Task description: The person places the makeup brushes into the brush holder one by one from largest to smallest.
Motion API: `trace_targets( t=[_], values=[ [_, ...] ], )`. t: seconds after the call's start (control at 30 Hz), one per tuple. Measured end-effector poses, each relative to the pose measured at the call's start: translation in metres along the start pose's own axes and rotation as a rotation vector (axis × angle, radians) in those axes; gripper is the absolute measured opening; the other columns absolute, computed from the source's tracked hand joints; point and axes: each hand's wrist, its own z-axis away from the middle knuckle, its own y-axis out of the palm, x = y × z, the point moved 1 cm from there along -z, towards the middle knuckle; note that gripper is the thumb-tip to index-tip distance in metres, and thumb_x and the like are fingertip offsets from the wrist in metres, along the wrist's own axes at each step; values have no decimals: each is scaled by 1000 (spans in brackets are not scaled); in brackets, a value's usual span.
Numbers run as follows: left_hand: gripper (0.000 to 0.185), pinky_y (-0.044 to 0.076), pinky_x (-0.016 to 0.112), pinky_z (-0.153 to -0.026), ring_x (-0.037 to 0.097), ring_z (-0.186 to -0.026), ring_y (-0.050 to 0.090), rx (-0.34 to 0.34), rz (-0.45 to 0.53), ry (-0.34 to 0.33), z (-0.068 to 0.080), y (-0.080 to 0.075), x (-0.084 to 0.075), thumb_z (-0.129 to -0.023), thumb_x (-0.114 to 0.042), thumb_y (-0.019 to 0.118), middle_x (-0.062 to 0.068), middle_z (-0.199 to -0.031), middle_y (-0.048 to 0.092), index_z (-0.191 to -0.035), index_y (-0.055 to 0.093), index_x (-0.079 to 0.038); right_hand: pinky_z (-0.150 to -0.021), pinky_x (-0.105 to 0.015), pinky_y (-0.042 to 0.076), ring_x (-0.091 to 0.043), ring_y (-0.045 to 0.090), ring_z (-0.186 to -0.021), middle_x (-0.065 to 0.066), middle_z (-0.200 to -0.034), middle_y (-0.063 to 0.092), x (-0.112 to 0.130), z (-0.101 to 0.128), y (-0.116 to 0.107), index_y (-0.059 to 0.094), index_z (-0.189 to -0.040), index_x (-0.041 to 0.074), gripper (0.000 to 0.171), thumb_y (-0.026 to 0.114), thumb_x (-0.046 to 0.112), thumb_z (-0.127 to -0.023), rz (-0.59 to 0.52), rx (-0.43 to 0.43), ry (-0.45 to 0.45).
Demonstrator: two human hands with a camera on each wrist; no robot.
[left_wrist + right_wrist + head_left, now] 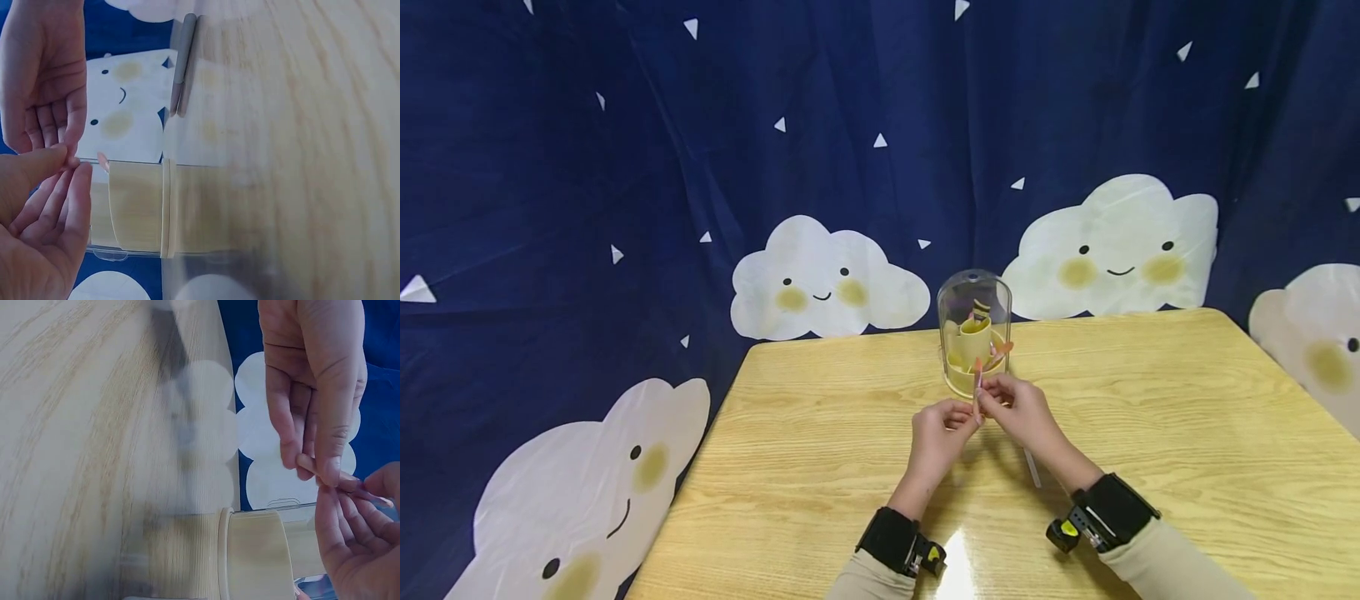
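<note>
In the head view both hands meet in front of a clear domed holder [975, 340] with pale yellow cups. Between them is a slim pink stick [977, 385] with an orange tip; its exact kind I cannot tell. My left hand [942, 433] pinches its lower part between thumb and fingers. Thumb and fingers of my right hand [1017, 408] grip it a little higher up. In the right wrist view, part of the slim stick [307, 464] pokes out past the left hand's fingers, and the rest is largely covered by the fingertips.
A grey-handled slim tool [183, 59] lies on the wooden table [820, 467], partly behind the right forearm in the head view. Inside the dome stand several small items, one with an orange end [1002, 353] leaning out. A dark blue curtain [850, 67] with clouds hangs behind.
</note>
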Motion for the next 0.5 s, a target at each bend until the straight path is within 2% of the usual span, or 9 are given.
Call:
trace_targets(
  t=[0.23,0.37,0.5],
  values=[
    [8,55,16,-61,4,-67,69,-102,-1,22,1,1,-3,-88,-12,80,3,-79,76,-91,78,-6,-67,-21,56,-15,69,-81,-14,-91,73,2,4,2,69,-109,-5,19,68,10,-97,-68,-48,16],
    [7,55,15,-59,3,-65,69,-123,-11,8,3,2,-3,-88,-13,80,1,-80,76,-91,77,-8,-69,-19,55,-12,68,-82,-13,-91,74,3,7,4,71,-105,-3,18,73,11,-94,-91,-71,19],
    [7,55,15,-60,1,-65,68,-130,-24,14,4,3,-4,-89,-15,79,0,-80,76,-90,77,-9,-70,-19,55,-13,68,-83,-13,-92,73,3,9,6,70,-104,-3,17,73,11,-95,-112,-74,26]
  ],
)
